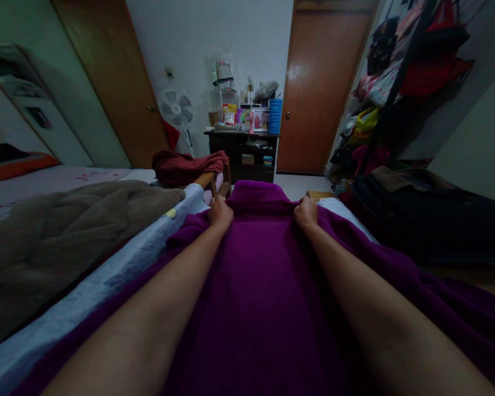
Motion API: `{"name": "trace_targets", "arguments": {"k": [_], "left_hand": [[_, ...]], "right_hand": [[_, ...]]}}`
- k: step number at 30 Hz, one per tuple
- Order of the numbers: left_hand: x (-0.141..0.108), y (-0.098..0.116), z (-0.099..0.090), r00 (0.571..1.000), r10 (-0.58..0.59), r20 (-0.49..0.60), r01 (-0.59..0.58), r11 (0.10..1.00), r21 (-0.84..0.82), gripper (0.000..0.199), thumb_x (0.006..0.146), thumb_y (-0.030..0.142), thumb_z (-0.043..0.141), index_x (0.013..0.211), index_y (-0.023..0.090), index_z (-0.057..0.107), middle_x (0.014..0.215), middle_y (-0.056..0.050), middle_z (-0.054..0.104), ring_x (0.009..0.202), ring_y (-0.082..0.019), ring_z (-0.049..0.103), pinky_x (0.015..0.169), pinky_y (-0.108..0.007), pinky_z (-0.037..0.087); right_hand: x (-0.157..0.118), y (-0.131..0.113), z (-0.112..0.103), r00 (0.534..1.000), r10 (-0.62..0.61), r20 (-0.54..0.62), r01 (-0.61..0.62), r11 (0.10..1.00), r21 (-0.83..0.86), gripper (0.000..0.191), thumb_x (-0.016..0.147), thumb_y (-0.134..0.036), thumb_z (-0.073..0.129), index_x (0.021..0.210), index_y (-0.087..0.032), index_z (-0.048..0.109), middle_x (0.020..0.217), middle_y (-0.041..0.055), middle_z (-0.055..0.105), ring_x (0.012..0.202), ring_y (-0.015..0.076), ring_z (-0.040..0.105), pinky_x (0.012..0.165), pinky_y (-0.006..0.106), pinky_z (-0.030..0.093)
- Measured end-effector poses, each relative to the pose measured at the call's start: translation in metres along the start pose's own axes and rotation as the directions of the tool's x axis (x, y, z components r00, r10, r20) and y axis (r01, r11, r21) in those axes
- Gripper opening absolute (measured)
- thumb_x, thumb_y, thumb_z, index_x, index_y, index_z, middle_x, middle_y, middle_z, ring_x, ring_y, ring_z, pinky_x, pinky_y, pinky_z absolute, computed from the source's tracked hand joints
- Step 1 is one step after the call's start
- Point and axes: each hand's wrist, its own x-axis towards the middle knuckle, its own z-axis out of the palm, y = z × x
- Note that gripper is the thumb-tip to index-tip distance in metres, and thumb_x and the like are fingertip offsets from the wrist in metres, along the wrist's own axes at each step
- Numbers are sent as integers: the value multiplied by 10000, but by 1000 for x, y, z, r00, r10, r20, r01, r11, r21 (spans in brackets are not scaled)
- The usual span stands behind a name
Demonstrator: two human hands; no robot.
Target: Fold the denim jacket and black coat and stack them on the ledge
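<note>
A large purple cloth (268,275) stretches from the bottom of the view to the middle, its far end folded or bunched between and beyond my hands. My left hand (220,213) is closed on the cloth near its far left part. On the far right part, my right hand (306,212) grips it in a fist. Both arms reach forward over the cloth. Its sides spread out over a light blue, patterned sheet (136,267) at the left and toward the lower right.
Left lies a brown blanket (78,225), with a dark red cloth (190,166) on a wooden bed end. A fan (177,109) and a dark cabinet (243,146) stand at the back. Dark folded items (433,214) lie at right, below hanging bags (437,69).
</note>
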Motion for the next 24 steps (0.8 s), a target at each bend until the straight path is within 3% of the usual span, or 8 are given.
{"name": "trace_targets", "arguments": {"k": [6,9,11,13,15,17,20,24], "left_hand": [[-31,-16,43,928,183,325,-241,959,148,659,862,416,479,1418,139,257,1507,-182,277,1356,-303,345,1083,-414,299],[-36,-19,42,931,181,317,-253,946,204,820,847,460,482,1497,167,77,1582,-173,30,1348,-344,347,1060,-464,317],[-36,-17,38,930,258,261,-322,915,243,852,824,425,516,1509,203,60,1589,-132,-50,1346,-363,336,1057,-493,306],[-34,-15,37,865,426,266,-489,835,251,738,842,327,476,1503,264,154,1600,-53,-15,1383,-335,268,1100,-498,230],[-30,-14,39,752,552,360,-642,737,211,647,853,218,398,1479,297,256,1595,-1,98,1426,-271,176,1138,-480,140],[-25,-15,43,701,533,474,-667,725,171,643,845,193,371,1474,294,281,1583,-4,168,1444,-251,122,1142,-492,118],[-19,-22,46,750,350,561,-523,833,180,650,861,326,377,1491,312,218,1587,-42,135,1437,-336,114,1097,-599,154],[-18,-32,44,829,203,520,-364,903,229,678,859,522,370,1490,329,214,1580,-98,142,1418,-411,120,1060,-658,152]], "right_hand": [[-34,23,32,997,-41,62,43,999,-33,464,894,-271,377,1312,-83,446,1303,185,474,1170,272,473,990,332,347],[-46,21,42,993,-66,96,76,991,-112,625,877,-357,444,1432,-115,289,1468,204,305,1163,309,490,965,394,367],[-49,13,45,995,-49,86,64,982,-175,645,880,-350,422,1463,-142,239,1531,205,189,1187,348,468,946,451,368],[-50,5,47,994,-90,64,102,971,-218,614,881,-323,394,1461,-168,267,1558,171,150,1283,375,361,986,502,315],[-49,1,50,973,-219,67,229,945,-235,600,889,-330,371,1464,-188,276,1577,112,127,1384,349,190,1065,520,200],[-46,1,54,942,-305,142,329,922,-205,604,908,-396,338,1475,-201,261,1582,69,134,1420,301,104,1111,506,113],[-40,7,59,938,-193,287,243,959,-148,664,911,-556,271,1482,-217,259,1571,65,178,1415,318,141,1110,538,115],[-34,16,60,952,-12,306,65,984,-164,779,864,-685,263,1483,-213,268,1559,106,200,1404,378,146,1097,570,117]]}}
